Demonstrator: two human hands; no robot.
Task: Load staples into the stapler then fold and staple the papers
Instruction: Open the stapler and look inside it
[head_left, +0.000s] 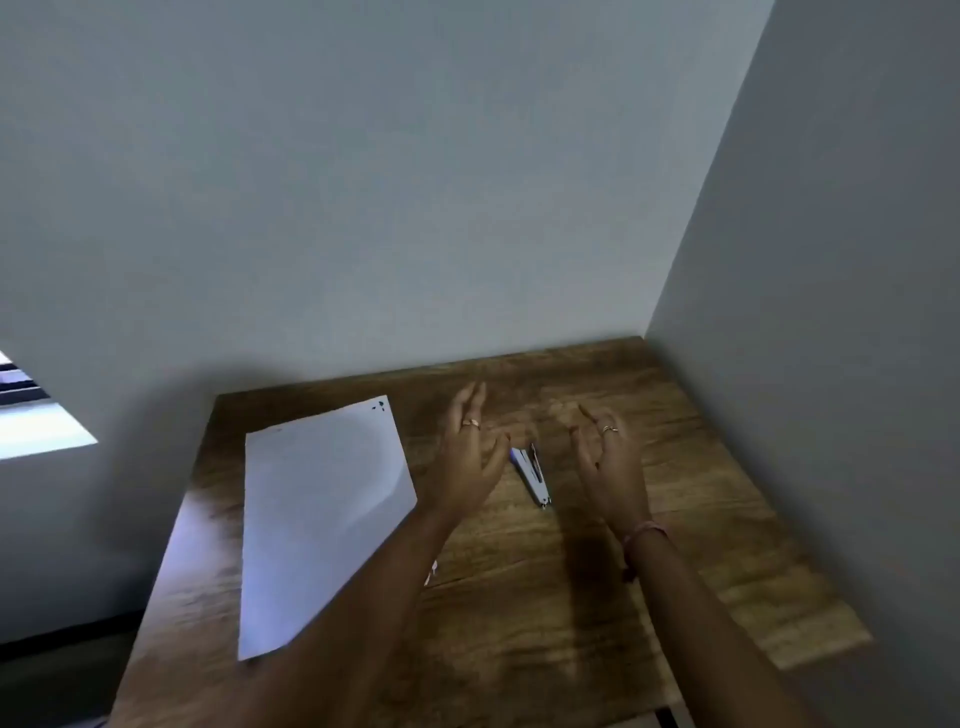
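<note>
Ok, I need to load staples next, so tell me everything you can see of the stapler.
The stapler is small, with a silvery metal body and a blue part at its far end. It lies on the wooden table, pointing diagonally away and to the left, to the right of the paper. It sits between the open left hand and right hand; neither plainly touches it. The picture is too blurred to tell whether it is hinged open.

table (597, 597): matt grained wood | papers (322, 514): smooth matt white paper | stapler (532, 475): shiny metal
</note>
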